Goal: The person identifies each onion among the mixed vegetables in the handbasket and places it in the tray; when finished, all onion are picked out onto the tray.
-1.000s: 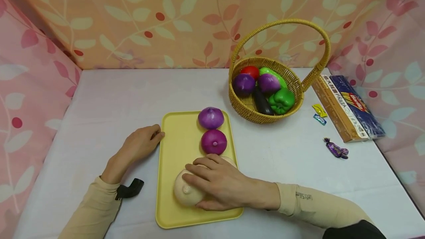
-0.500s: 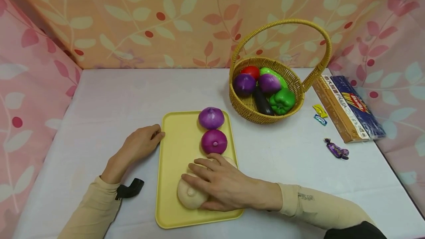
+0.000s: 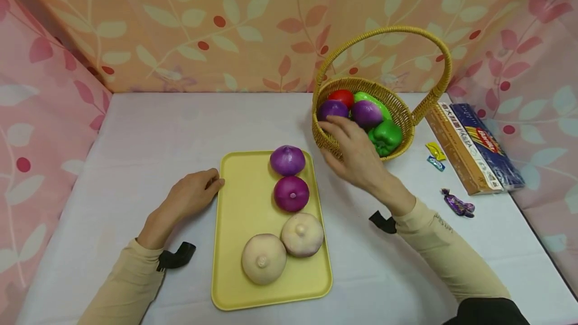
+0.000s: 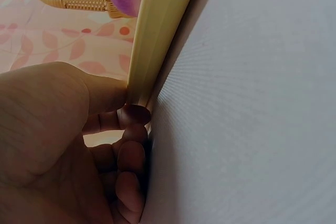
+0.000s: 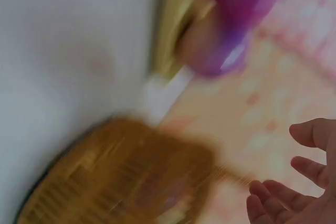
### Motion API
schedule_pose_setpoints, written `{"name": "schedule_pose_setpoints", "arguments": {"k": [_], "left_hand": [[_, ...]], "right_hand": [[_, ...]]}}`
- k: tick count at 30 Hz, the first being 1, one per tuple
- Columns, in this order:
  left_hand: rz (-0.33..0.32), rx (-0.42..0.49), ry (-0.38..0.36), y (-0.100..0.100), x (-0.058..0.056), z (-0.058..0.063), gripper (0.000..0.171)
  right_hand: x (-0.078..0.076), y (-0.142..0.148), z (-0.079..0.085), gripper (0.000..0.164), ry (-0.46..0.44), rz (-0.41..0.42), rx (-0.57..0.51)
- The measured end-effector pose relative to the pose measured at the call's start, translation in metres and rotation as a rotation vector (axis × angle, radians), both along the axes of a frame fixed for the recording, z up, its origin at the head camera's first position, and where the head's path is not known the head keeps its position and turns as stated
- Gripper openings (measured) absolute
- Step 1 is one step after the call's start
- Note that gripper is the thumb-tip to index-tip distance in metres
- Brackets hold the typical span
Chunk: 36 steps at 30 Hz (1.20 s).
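Note:
My left hand [image 3: 191, 194] stays at the left rim of the yellow tray [image 3: 235, 204]; in the left wrist view its thumb and curled forefinger pinch the tray's edge. My right hand [image 3: 354, 154] hangs above the front of the wicker basket [image 3: 322, 142], fingers spread and apart, holding nothing. Hidden behind it is the dark eggplant. Inside the basket lie a green bell pepper [image 3: 386, 137], a red tomato-like piece [image 3: 341, 97], a long green pepper [image 3: 372, 102] and two purple round vegetables [image 3: 367, 114]. On the tray sit two purple onions [image 3: 291, 194] and two pale onion-like vegetables [image 3: 264, 260].
To the right stand a brown pasta box [image 3: 465, 154] and a blue pasta pack [image 3: 487, 144]. Nearer lie a yellow candy [image 3: 435, 150], a blue candy [image 3: 435, 163] and a purple-wrapped candy [image 3: 458, 204]. The basket's tall handle [image 3: 384, 31] arches over it. Patterned curtains [image 3: 203, 29] enclose the table.
My right hand has let go of the pale vegetables on the tray, after shifting one slightly right, and moved up and right to the basket. The left hand has not moved.

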<state>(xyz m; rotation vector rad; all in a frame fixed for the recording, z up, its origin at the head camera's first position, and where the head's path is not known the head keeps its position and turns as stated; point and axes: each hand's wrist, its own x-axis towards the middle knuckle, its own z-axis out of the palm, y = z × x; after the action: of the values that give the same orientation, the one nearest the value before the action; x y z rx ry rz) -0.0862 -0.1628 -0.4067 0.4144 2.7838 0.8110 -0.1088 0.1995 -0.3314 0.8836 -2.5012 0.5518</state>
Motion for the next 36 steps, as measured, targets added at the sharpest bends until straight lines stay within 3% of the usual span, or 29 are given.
{"name": "schedule_pose_setpoints", "arguments": {"k": [3,7,13,16,20,30,33,36], "left_hand": [[-0.001,0.001,-0.008,0.0,0.001,-0.001,0.02],[-0.005,0.009,-0.01,0.0,0.002,-0.002,0.02],[-0.004,0.01,-0.009,0.002,0.002,-0.004,0.02],[-0.005,0.008,-0.006,0.002,0.002,-0.004,0.02],[-0.008,0.006,0.003,0.002,0.001,-0.002,0.021],[0.004,0.006,0.008,0.0,0.001,-0.003,0.02],[0.006,0.006,0.007,0.0,0.001,-0.003,0.02],[0.004,0.003,0.01,0.0,0.0,-0.004,0.02]], "right_hand": [[-0.03,0.019,-0.005,0.057,-0.077,-0.135,-0.005],[-0.055,0.033,-0.015,0.067,-0.215,-0.246,0.049],[-0.075,0.034,-0.023,0.061,-0.267,-0.178,0.182],[-0.078,0.034,-0.025,0.05,-0.265,-0.149,0.225],[-0.077,0.035,-0.026,0.044,-0.243,-0.187,0.228],[-0.074,0.035,-0.026,0.056,-0.158,-0.23,0.295],[-0.071,0.038,-0.023,0.059,-0.146,-0.285,0.223],[-0.063,0.038,-0.013,0.062,-0.138,-0.335,0.061]]}}
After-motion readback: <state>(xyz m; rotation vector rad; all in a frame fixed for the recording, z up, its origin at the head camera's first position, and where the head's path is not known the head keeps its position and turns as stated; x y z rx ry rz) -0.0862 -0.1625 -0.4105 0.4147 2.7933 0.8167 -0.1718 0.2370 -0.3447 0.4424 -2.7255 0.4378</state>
